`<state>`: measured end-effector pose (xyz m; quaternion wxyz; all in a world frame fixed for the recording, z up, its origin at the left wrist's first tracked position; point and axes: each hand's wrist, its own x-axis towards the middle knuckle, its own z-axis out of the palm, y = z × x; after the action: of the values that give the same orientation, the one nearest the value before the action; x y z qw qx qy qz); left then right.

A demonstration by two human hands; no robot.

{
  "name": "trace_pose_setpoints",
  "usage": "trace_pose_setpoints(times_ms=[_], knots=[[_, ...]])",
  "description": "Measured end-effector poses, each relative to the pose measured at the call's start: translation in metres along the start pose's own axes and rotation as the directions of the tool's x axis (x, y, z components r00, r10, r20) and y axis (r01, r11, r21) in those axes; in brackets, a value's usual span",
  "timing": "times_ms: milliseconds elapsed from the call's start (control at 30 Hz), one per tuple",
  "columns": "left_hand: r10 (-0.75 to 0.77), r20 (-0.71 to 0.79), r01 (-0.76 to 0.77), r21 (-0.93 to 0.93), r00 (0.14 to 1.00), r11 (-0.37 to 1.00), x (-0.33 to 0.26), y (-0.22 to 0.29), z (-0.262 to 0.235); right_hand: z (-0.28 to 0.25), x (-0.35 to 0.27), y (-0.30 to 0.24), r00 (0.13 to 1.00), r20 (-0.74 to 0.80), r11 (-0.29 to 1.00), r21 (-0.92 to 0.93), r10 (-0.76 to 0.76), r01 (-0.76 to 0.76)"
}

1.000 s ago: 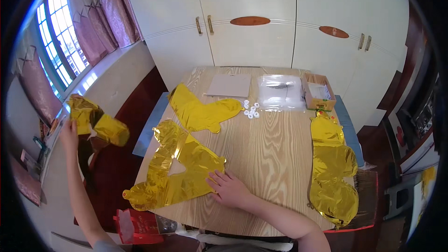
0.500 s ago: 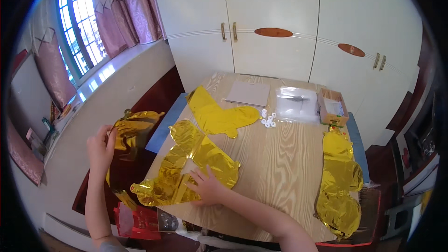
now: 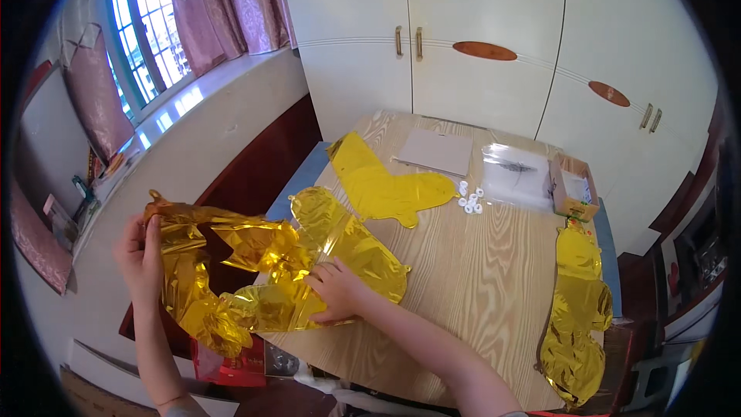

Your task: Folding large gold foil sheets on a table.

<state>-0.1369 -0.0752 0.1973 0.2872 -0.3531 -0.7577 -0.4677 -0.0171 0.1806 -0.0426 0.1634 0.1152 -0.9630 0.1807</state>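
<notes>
1 open cardboard box [image 3: 573, 189], contents unclear

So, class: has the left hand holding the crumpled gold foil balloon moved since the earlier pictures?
Yes. The left hand has brought the crumpled gold foil balloon in from out by the window side toward the wooden table, where it now meets the right hand.

A crumpled gold foil balloon [image 3: 231, 262], deflated and shiny, stretches from the near left corner of the wooden desk [image 3: 478, 278] out past its edge. One end lies flat on the desk; the other hangs lifted and creased in mid-air.
</notes>
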Motion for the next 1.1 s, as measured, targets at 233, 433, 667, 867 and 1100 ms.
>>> trace_pose_setpoints(times_ms=[233,433,667,867,1100], knots=[[0.05,-0.022,-0.052,-0.152,0.999,0.987,0.014,0.012,-0.024,0.002,0.014,0.002,0.998,0.056,0.999,-0.022,0.03,-0.028],[0.073,0.08,-0.061,-0.14,0.994,0.988,0.011,0.062,-0.013,-0.001,0.019,0.001,0.997,0.064,0.998,-0.05,0.045,-0.042],[0.208,0.453,-0.353,0.263,0.867,0.898,0.002,0.15,0.038,-0.028,-0.031,0.016,0.913,-0.19,0.929,0.155,0.362,-0.336],[0.394,0.919,-0.681,-0.274,0.023,0.679,-0.077,0.206,0.11,-0.106,-0.148,-0.01,0.66,-0.258,0.517,0.824,0.705,-0.231],[0.297,0.951,0.008,-0.298,0.081,0.954,-0.188,0.227,0.306,-0.147,-0.269,-0.065,0.128,-0.143,0.154,0.985,0.981,-0.079]])
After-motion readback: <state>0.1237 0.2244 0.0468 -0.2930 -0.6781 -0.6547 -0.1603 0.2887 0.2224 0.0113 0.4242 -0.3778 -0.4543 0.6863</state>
